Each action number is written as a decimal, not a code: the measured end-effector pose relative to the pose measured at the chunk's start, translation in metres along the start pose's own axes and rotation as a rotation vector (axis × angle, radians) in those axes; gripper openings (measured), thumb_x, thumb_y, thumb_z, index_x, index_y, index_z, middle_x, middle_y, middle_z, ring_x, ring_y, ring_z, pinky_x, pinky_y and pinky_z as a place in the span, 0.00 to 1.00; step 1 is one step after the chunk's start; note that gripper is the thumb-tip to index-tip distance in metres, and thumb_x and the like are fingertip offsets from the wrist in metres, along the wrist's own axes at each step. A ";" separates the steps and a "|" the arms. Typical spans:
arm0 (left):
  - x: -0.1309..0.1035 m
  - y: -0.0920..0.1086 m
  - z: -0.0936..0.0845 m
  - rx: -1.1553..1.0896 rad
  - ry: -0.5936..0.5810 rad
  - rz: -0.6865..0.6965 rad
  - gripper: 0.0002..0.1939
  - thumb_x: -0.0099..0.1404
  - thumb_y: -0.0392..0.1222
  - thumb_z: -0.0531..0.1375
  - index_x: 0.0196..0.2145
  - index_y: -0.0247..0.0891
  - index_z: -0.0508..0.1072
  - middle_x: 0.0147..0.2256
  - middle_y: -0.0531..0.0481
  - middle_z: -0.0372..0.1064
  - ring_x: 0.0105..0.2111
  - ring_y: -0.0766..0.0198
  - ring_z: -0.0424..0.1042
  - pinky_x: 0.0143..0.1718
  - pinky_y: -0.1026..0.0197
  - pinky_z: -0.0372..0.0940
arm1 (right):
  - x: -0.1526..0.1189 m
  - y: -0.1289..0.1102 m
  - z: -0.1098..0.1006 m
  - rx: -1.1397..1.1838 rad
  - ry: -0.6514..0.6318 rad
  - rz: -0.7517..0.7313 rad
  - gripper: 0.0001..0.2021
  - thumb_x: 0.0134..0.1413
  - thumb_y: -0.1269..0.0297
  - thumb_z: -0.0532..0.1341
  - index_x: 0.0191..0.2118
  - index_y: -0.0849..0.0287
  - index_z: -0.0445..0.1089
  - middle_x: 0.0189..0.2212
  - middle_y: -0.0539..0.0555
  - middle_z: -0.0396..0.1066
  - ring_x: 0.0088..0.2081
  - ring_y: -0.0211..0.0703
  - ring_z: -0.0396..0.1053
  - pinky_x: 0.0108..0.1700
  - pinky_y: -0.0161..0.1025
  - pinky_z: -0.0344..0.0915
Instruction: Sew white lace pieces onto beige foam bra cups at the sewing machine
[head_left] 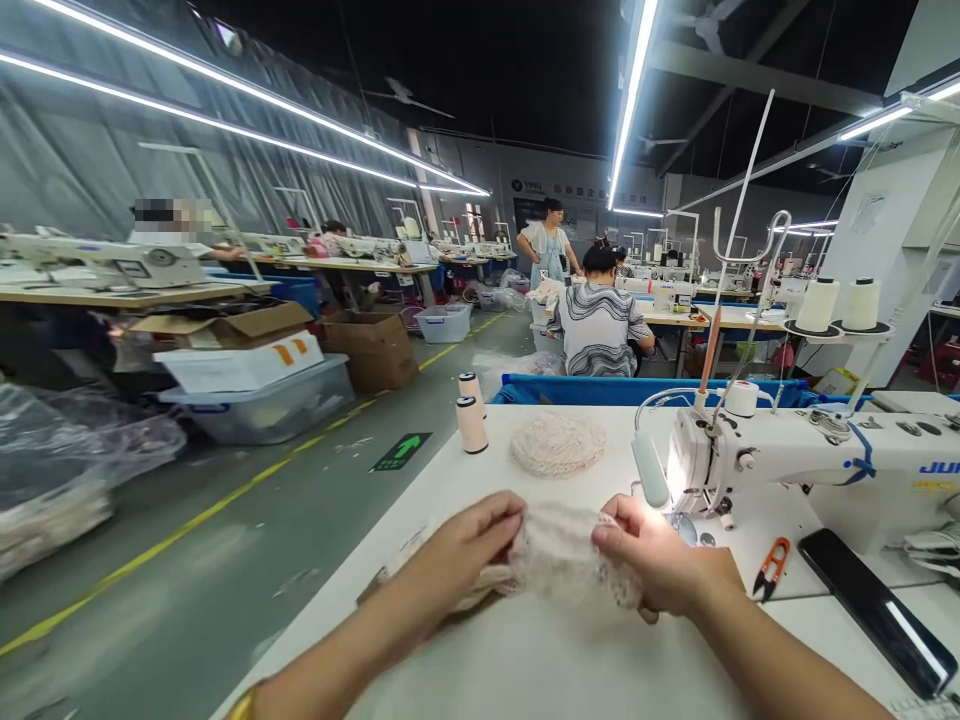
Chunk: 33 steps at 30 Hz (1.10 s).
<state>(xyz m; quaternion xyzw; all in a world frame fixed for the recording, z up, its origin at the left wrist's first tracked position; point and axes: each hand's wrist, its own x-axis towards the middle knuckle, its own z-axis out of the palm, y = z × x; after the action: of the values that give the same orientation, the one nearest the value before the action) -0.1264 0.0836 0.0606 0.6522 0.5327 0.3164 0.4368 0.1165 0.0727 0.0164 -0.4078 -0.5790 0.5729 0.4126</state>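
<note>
A piece of cream lace fabric (pixel 559 550) is stretched between my two hands above the white sewing table (pixel 540 660), its lower part blurred. My left hand (pixel 480 545) pinches its left edge between thumb and fingers. At the other edge, my right hand (pixel 649 550) grips the fabric close to the needle area of the white sewing machine (pixel 780 450). More pale cloth (pixel 409 550) lies partly hidden behind and under my left hand. Beyond both hands sits a round coil of cream lace trim (pixel 559 443).
Two thread cones (pixel 472 425) stand at the table's far left corner. Orange thread snips (pixel 771 568) and a black phone (pixel 877 610) lie at right. A blue cloth bin (pixel 645 388) borders the far edge. A seated person (pixel 600 320) works beyond it.
</note>
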 end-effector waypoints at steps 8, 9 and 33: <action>0.126 0.005 -0.058 0.350 0.370 0.146 0.12 0.73 0.50 0.60 0.38 0.40 0.75 0.35 0.51 0.72 0.37 0.58 0.71 0.42 0.54 0.68 | 0.137 -0.009 0.031 -0.194 0.482 -0.198 0.11 0.63 0.51 0.55 0.35 0.51 0.60 0.27 0.46 0.63 0.30 0.43 0.65 0.33 0.37 0.62; 0.141 0.002 -0.060 0.395 0.388 0.137 0.12 0.74 0.49 0.61 0.40 0.38 0.75 0.38 0.50 0.74 0.39 0.58 0.73 0.45 0.52 0.69 | 0.152 -0.010 0.030 -0.242 0.538 -0.203 0.10 0.63 0.52 0.54 0.35 0.51 0.60 0.29 0.47 0.65 0.32 0.44 0.66 0.34 0.38 0.62; 0.213 -0.059 -0.063 0.273 0.344 -0.067 0.16 0.75 0.47 0.64 0.56 0.37 0.74 0.48 0.45 0.76 0.41 0.58 0.78 0.42 0.52 0.78 | 0.224 0.003 0.042 -1.009 0.395 -0.392 0.18 0.70 0.73 0.57 0.58 0.50 0.75 0.60 0.55 0.76 0.60 0.50 0.67 0.59 0.45 0.59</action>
<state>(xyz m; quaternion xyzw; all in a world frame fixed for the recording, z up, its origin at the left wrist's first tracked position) -0.1567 0.3078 0.0223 0.6237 0.6586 0.3331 0.2575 0.0039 0.2704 0.0154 -0.5385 -0.7574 0.0518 0.3657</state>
